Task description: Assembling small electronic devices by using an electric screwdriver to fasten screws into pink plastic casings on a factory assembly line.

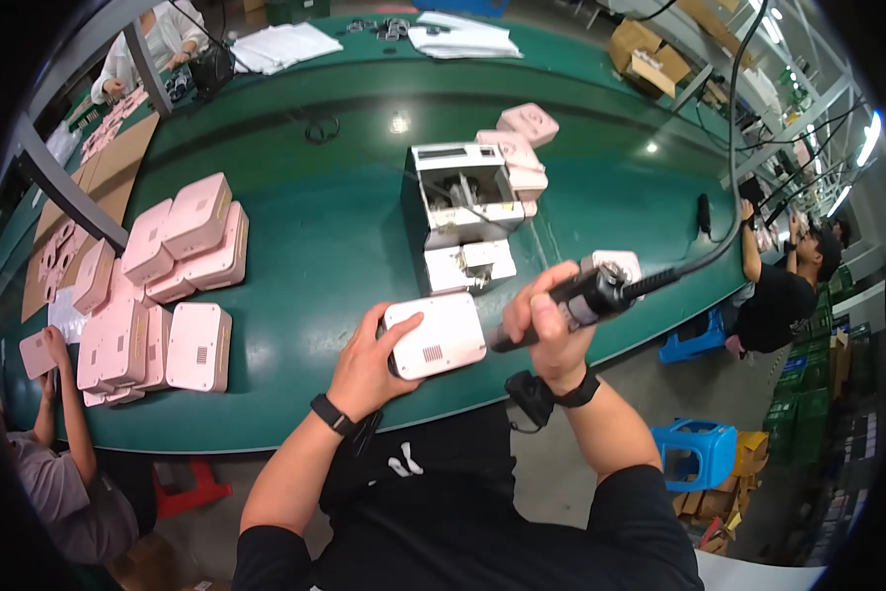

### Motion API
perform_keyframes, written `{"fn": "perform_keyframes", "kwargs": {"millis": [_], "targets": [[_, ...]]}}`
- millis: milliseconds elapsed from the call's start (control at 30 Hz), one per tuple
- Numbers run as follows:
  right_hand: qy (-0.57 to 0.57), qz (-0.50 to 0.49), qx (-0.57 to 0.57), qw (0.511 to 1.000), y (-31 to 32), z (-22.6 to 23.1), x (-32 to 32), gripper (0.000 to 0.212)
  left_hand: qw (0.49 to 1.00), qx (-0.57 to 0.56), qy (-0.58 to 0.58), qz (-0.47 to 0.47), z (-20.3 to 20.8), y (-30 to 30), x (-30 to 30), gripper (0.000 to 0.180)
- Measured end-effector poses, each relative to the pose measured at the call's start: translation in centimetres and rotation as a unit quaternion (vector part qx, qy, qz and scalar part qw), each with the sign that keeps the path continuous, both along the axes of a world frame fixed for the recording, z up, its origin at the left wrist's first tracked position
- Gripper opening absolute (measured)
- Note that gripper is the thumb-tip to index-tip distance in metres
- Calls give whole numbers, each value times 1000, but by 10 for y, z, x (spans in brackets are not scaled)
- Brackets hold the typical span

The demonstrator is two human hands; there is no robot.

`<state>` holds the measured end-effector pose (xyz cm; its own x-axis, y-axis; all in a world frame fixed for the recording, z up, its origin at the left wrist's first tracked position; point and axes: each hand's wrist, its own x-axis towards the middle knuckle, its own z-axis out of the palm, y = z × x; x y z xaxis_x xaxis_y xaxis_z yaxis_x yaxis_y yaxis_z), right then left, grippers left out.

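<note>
Workshop, long green table (344, 256) with pink casings (182, 256).
Left hand (364, 369) clamps white casing (435, 335); right hand (551, 320) grips screwdriver (586, 295) just beside it.

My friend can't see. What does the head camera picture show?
A person's left hand steadies a white boxy casing on a green table, while the right hand grips a black corded power screwdriver beside it. Pink casings are stacked to the left, and a white fixture stands behind.

Pink casings (167, 286) stacked on green table (325, 246), white machine (458, 212), blue stool (697, 453).
</note>
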<state>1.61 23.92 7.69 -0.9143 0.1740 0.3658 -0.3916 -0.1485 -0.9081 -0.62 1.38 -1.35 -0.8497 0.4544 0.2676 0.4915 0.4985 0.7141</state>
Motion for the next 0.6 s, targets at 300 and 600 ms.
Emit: {"fn": "perform_keyframes", "kwargs": {"millis": [300, 600], "targets": [[22, 36, 0, 999, 5, 20, -12, 17, 1000, -15, -20, 11, 6, -1, 5, 79], [25, -30, 72, 997, 2, 42, -70, 12, 999, -8, -42, 1, 5, 1, 7, 78]]}}
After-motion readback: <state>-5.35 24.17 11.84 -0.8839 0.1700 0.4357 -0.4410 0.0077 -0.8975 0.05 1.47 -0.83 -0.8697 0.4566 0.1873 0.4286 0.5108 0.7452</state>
